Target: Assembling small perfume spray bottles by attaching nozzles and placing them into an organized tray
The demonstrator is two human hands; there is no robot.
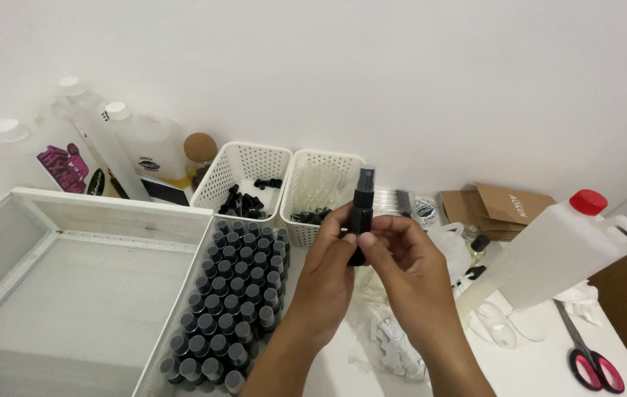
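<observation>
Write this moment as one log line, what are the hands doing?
left hand: holds small black spray bottle | right hand: holds same bottle | bottle: upright, above table | beside: tray of capped bottles

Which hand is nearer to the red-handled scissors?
Right. The right hand is beside the small black spray bottle, nearer the scissors; the left hand is farther left.

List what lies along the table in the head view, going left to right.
White mesh tray → block of small dark bottles → left hand and right hand holding a black spray bottle → large translucent jug with a red cap → red-handled scissors.
</observation>
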